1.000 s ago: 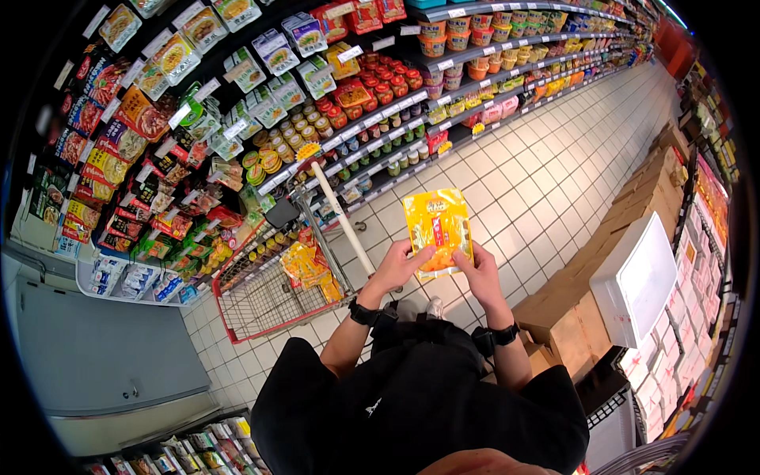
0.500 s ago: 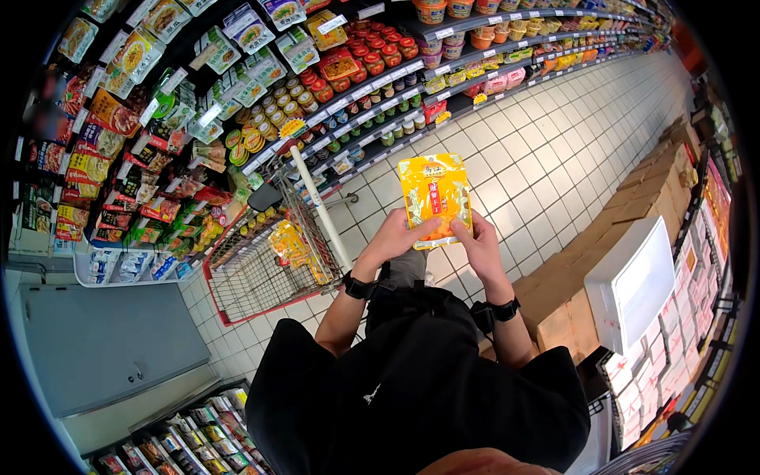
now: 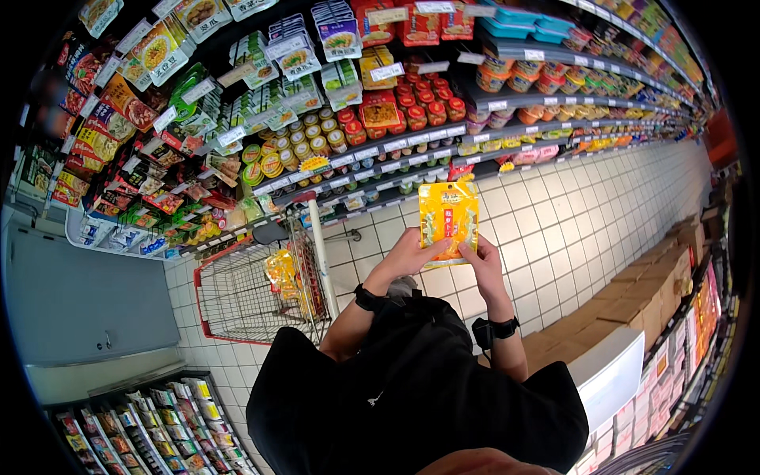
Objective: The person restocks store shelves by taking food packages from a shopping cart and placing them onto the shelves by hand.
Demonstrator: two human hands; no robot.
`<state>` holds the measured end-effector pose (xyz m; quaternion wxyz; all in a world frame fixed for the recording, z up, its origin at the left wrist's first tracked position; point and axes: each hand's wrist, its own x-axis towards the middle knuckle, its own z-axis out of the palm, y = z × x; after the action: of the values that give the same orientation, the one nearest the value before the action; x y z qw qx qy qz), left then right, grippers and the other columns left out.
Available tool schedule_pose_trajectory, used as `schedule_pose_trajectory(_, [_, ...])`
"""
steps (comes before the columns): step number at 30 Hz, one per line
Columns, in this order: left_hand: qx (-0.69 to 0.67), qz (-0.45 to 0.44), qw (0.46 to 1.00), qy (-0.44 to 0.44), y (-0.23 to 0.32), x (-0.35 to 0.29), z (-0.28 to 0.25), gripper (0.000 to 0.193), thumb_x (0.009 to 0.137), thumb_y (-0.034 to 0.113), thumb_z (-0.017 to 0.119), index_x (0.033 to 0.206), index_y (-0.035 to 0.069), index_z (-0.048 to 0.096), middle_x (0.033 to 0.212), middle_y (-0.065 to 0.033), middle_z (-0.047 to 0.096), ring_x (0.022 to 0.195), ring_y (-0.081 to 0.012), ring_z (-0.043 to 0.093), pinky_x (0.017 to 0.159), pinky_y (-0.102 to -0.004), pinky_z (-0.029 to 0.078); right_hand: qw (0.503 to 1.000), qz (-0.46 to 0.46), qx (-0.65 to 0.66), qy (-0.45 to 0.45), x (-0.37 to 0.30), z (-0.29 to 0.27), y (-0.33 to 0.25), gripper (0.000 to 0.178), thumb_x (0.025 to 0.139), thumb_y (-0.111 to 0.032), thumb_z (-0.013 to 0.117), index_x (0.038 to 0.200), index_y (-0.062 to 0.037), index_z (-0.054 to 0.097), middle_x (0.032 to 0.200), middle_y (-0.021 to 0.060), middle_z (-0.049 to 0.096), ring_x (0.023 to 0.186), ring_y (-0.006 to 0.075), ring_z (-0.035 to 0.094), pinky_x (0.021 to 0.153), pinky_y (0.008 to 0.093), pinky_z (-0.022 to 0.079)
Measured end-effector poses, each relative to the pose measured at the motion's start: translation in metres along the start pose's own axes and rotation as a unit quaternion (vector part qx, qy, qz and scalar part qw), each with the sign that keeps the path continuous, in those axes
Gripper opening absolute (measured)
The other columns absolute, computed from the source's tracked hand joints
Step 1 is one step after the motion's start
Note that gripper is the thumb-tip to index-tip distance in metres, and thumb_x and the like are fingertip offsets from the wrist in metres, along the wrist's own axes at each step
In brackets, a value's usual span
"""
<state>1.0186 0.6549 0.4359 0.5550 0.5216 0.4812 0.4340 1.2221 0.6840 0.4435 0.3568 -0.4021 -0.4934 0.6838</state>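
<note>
A yellow pouch [image 3: 449, 215] with a red label stands upright between my two hands, its printed face toward me. Its lower left corner is in my left hand [image 3: 417, 250], the thumb lying across the front. On the lower right, my right hand [image 3: 484, 259] grips it with the thumb on the front; the fingers of both hands are partly hidden behind it. To the left stands a wire shopping cart [image 3: 229, 289] with a red rim and pale handle. Inside lie several yellow pouches [image 3: 280, 269] like the one I hold.
Packed shelves [image 3: 443, 136] of jars, tubs and pouches curve across the far side. Cardboard boxes [image 3: 633, 294] line the right, with a white bin [image 3: 609, 380] beside them. A grey door [image 3: 87, 301] is at the left, above a low rack of packets [image 3: 158, 431].
My view has turned and tilted up toward the shelves, so the cart and boxes sit differently in it. Both hands still hold the yellow pouch, now slightly further right and lower.
</note>
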Motion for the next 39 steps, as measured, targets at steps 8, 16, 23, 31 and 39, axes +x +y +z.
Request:
schedule_pose_trajectory(8, [0.051, -0.02, 0.998, 0.02, 0.002, 0.074, -0.047, 0.035, 0.097, 0.031, 0.061, 0.116, 0.001, 0.065, 0.099, -0.0094, 0.072, 0.085, -0.0151, 0.064, 0.077, -0.0322, 0.052, 0.999, -0.019, 0.002, -0.033, 0.112, -0.012, -0.011, 0.023, 0.098, -0.011, 0.059, 0.118, 0.0007, 0.059, 0.104, 0.0037, 0.067, 0.092, 0.0068, 0.061, 0.082, 0.0236, 0.05])
schedule_pose_trajectory(16, [0.115, -0.052, 0.975, 0.184, -0.02, 0.131, -0.087, 0.02, 0.095, 0.02, 0.064, 0.098, 0.0, 0.065, 0.075, -0.0043, 0.065, 0.064, -0.0084, 0.054, 0.059, -0.0258, 0.044, 0.997, 0.037, -0.003, -0.068, 0.219, -0.029, -0.012, 0.024, 0.098, -0.011, 0.059, 0.118, 0.0018, 0.059, 0.103, 0.0039, 0.068, 0.09, 0.0072, 0.062, 0.082, 0.0231, 0.05])
schedule_pose_trajectory(23, [0.141, -0.036, 0.932, 0.331, -0.052, 0.203, -0.118, 0.021, 0.092, 0.019, 0.066, 0.092, -0.002, 0.063, 0.07, -0.0122, 0.064, 0.06, -0.0161, 0.058, 0.058, -0.0307, 0.046, 0.981, -0.013, -0.158, -0.109, 0.34, -0.049, 0.018, 0.017, 0.092, -0.015, 0.064, 0.097, 0.0018, 0.064, 0.071, -0.001, 0.058, 0.066, 0.0047, 0.047, 0.059, 0.0228, 0.037])
schedule_pose_trajectory(31, [0.205, -0.051, 0.881, 0.423, -0.072, 0.259, -0.138, 0.019, 0.093, 0.017, 0.063, 0.095, -0.002, 0.064, 0.071, -0.0147, 0.065, 0.062, -0.0229, 0.063, 0.058, -0.0345, 0.049, 0.949, -0.044, -0.257, -0.178, 0.428, -0.051, 0.004, 0.018, 0.092, -0.014, 0.063, 0.105, -0.0012, 0.064, 0.077, 0.0033, 0.065, 0.07, 0.0072, 0.056, 0.064, 0.0246, 0.045])
schedule_pose_trajectory(39, [0.213, -0.072, 0.866, 0.447, -0.074, 0.292, -0.169, 0.019, 0.094, 0.016, 0.06, 0.101, -0.002, 0.065, 0.076, -0.017, 0.067, 0.066, -0.0251, 0.067, 0.059, -0.035, 0.05, 0.941, -0.099, -0.273, -0.175, 0.483, -0.038, 0.014, 0.017, 0.09, -0.016, 0.063, 0.1, -0.0025, 0.063, 0.072, 0.0111, 0.064, 0.062, 0.0176, 0.057, 0.061, 0.0307, 0.045])
